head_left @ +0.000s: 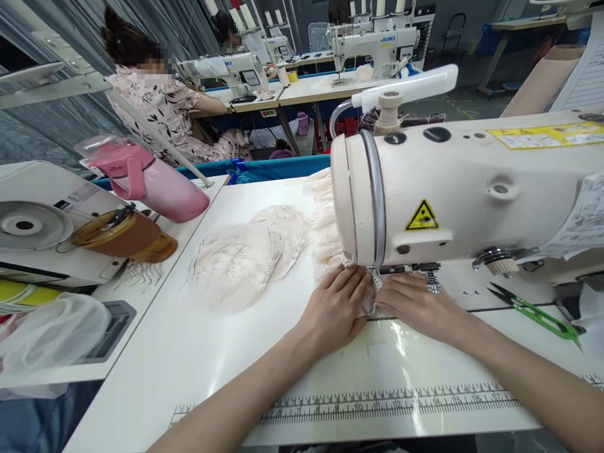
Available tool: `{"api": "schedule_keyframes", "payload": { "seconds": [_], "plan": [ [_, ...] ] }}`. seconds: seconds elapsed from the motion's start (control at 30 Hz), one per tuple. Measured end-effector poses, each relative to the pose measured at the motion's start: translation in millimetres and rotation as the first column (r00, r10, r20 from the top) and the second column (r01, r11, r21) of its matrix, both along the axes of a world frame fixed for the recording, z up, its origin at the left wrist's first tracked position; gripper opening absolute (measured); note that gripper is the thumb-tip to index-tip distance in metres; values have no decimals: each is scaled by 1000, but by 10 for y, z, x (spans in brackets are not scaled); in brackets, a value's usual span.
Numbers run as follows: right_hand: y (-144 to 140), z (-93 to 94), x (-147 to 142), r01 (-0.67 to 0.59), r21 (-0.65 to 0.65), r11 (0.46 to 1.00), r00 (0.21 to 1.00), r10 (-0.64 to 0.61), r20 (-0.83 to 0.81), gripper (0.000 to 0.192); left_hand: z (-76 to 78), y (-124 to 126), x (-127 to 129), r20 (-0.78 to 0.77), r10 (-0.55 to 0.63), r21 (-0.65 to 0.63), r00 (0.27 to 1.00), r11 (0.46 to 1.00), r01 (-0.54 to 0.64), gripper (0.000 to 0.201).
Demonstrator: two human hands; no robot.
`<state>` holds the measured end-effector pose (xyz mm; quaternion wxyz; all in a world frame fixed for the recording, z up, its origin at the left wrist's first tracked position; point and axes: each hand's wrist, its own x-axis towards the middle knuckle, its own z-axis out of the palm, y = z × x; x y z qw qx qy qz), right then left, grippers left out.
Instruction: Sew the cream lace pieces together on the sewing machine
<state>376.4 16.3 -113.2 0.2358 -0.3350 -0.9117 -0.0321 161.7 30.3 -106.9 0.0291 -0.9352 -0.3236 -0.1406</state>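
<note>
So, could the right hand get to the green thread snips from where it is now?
Probably yes. The right hand lies flat on the lace piece under the machine head, and the green snips lie on the bare table further to its right, with nothing between them.

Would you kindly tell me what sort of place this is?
Most likely a garment sewing workshop: an industrial sewing machine stands over both hands, which press pale lace fabric beneath it, and more sewing machines line the tables behind, with another person seated there.
</note>
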Motion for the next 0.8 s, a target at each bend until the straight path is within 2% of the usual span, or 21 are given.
{"api": "schedule_keyframes", "payload": {
  "seconds": [0.13, 0.3, 0.37, 0.5, 0.63, 0.8],
  "plan": [
    [18, 41, 23, 13, 4, 1000, 998, -13, 59, 13, -4, -4, 5, -17, 5, 16, 1000, 1000, -5, 50],
    [14, 100, 45, 106, 202, 974, 991, -121, 63, 8, -30, -2, 12, -39, 10, 14, 999, 1000, -10, 52],
    [11, 106, 55, 151, 229, 962, 985, -167, 50, 6, -39, 0, 13, -40, 13, 2, 999, 1000, -13, 54],
    [16, 115, 64, 181, 203, 962, 982, -190, 23, 7, -48, -2, 1, -2, -38, 30, 999, 999, 38, 49],
    [26, 122, 49, 116, 124, 986, 993, -116, -9, 12, -39, -13, -19, 45, -163, 119, 986, 980, 157, 34],
    [25, 38, -17, -1, -7, 1000, 994, 0, -107, 19, -2, 6, -55, 101, -110, 70, 989, 992, 103, 23]
  ]
}}
